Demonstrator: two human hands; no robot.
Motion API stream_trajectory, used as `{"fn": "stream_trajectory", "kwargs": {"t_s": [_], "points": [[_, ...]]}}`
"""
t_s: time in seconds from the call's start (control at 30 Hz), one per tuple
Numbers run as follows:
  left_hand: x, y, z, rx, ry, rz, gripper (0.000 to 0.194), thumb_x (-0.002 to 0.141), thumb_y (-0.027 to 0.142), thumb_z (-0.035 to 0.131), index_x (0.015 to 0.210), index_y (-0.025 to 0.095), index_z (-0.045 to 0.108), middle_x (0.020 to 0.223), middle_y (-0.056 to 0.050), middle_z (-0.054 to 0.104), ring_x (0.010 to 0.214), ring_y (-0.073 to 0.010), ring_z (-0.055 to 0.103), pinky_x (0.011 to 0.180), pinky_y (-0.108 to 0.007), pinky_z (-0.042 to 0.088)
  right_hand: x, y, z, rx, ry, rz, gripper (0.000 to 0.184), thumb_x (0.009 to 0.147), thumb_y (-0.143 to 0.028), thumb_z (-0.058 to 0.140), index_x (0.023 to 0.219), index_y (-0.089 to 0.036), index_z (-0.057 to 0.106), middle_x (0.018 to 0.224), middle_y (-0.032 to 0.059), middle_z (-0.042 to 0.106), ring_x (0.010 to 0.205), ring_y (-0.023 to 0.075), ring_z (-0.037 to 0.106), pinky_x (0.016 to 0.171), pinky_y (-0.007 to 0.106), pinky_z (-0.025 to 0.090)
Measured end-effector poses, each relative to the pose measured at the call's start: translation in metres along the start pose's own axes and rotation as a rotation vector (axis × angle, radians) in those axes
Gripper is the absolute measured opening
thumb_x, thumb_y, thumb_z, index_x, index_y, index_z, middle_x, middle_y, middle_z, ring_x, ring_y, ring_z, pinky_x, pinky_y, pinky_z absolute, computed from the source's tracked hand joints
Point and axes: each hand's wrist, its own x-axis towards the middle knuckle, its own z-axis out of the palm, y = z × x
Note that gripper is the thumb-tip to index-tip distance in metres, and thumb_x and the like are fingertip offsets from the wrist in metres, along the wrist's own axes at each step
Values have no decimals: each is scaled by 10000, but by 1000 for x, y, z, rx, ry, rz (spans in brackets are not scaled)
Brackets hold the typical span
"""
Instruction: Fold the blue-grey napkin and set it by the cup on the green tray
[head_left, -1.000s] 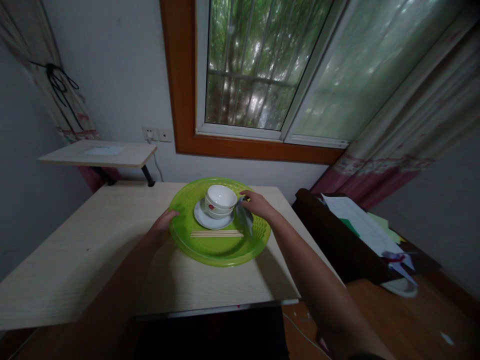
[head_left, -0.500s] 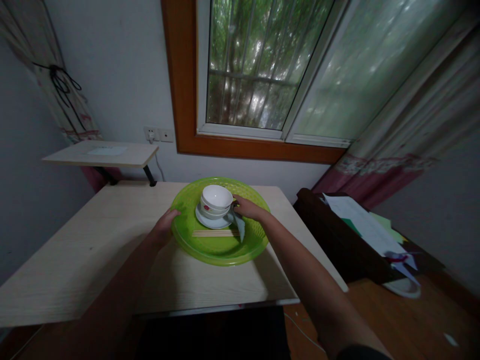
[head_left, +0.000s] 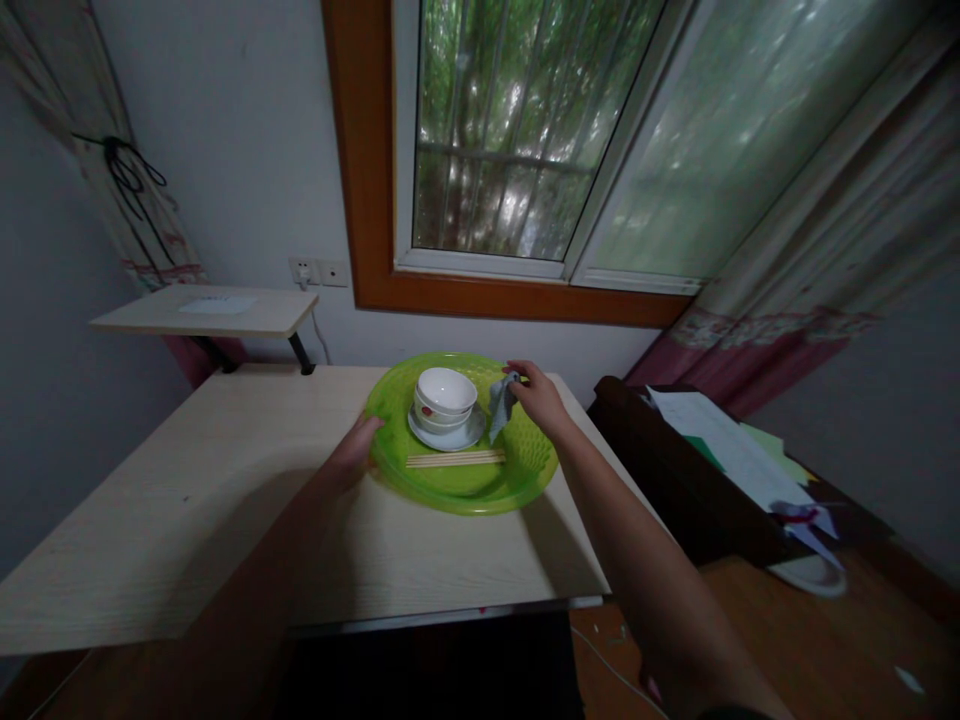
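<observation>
A green plastic basket [head_left: 457, 500] sits on the light wooden table. Inside it, stacked white bowls [head_left: 447, 388] rest on a white plate [head_left: 471, 434], with several pale chopsticks [head_left: 454, 459] lying side by side in front. My left hand [head_left: 357, 448] grips the basket's left rim, thumb on top and fingers hidden below. Pinched in my right hand [head_left: 534, 392] is a grey cloth [head_left: 501, 408], hanging down over the right part of the basket, to the right of the bowls.
The wooden table [head_left: 247, 500] runs along the wall under a window. A small raised shelf [head_left: 255, 318] with a paper on it stands at the back left. To the right, a dark cabinet [head_left: 652, 450] bears papers [head_left: 720, 430].
My right hand has moved right and away from the bowls with the cloth. The basket, with my left hand on its rim, has shifted slightly right and back.
</observation>
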Motion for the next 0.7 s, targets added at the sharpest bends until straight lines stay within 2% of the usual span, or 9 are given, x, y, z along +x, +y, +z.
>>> {"fn": "stream_trajectory", "kwargs": {"t_s": [0.1, 0.3, 0.53, 0.7], "points": [[9, -8, 15, -8, 4, -15, 409, 789, 342, 765, 1160, 209, 657, 1058, -128, 769, 1062, -340, 729, 873, -438, 621, 0, 15, -13, 159, 51, 27, 498, 803, -227, 546, 1296, -172, 589, 1289, 106, 672, 1020, 225, 676, 872, 355, 579], [20, -17, 51, -46, -177, 19, 379, 810, 353, 737, 1149, 193, 681, 1064, -148, 772, 1199, -373, 667, 969, -451, 581, -2, 38, -33, 305, 123, 94, 547, 745, -312, 589, 1272, -166, 582, 1298, 126, 656, 935, 228, 678, 853, 392, 586], [38, -31, 93, -62, -221, -12, 353, 800, 313, 721, 1121, 172, 678, 1030, -138, 776, 1120, -334, 703, 947, -437, 588, -11, 40, -52, 181, 166, 133, 505, 797, -341, 606, 1279, -193, 600, 1264, 115, 664, 1029, 257, 672, 866, 415, 604], [45, -38, 113, -67, -221, -9, 389, 814, 314, 703, 1177, 181, 668, 1072, -127, 775, 1119, -298, 704, 934, -395, 589, -18, 44, -59, 232, 160, 150, 520, 762, -300, 586, 1268, -182, 595, 1303, 127, 654, 1080, 264, 668, 881, 406, 602]]}}
